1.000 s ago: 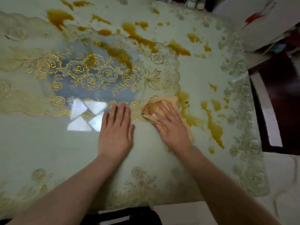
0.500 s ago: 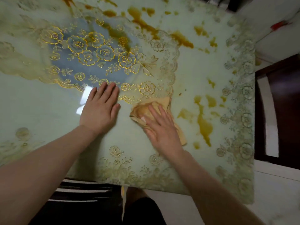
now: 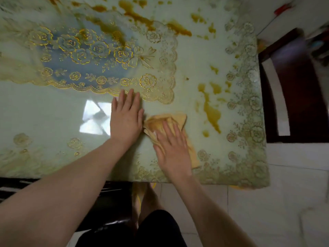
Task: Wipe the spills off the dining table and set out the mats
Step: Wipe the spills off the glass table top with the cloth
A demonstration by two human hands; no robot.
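Right hand (image 3: pixel 171 145) flat on cloth (image 3: pixel 178 120), stained table (image 3: pixel 192 56), tiled floor (image 3: pixel 293 202)

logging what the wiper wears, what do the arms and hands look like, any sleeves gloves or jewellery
Both arms are bare from wrist to frame edge, no sleeves in view. The left hand and right hand have no gloves, and no rings, watch or bands show. Nails look short and unpainted.

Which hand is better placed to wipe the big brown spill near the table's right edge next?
Right. The right hand already presses the cloth, just beside that spill. The left hand lies flat on the table, empty and farther away.
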